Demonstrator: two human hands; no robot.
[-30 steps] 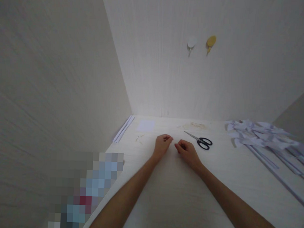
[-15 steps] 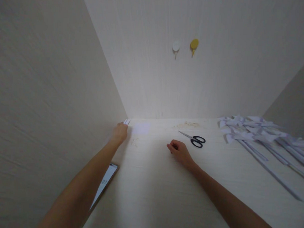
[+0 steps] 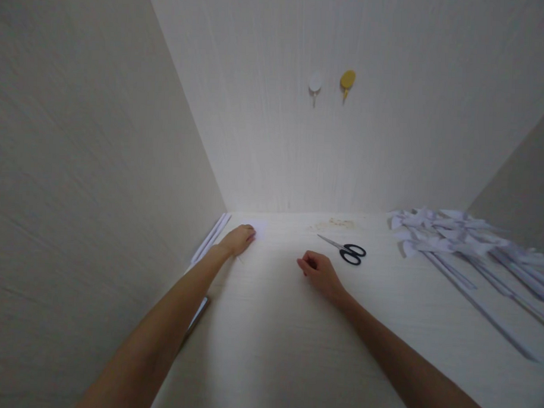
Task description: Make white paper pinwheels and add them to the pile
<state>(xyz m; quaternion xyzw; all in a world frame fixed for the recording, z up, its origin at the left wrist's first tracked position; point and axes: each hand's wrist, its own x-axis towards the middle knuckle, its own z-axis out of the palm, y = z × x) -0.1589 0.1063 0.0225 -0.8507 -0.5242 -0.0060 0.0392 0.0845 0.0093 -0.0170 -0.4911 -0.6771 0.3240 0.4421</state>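
Note:
At the far left of the table, my left hand [image 3: 240, 238] reaches over a small square of white paper [image 3: 261, 228] and covers its left part. Its fingers are extended and lie on the paper, with the tips only partly distinct. My right hand [image 3: 319, 272] rests on the table near the middle, fingers curled in and thumb against the forefinger. Whatever might be inside that curl is hidden. Just beyond it lie scissors [image 3: 347, 252] with black handles, their point towards the upper left. White paper sticks [image 3: 212, 234] lie along the left wall, beside my left wrist.
Several white paper sticks with bow-like paper heads [image 3: 449, 234] are piled at the right. A phone [image 3: 199, 317] lies partly under my left forearm. Thin pale bands [image 3: 340, 223] lie near the back wall. White [image 3: 315, 82] and yellow hooks [image 3: 348, 80] hang on that wall.
My left hand has moved right, from the paper sticks by the wall onto the white paper square. The sticks now show more fully. My right hand stays about where it was.

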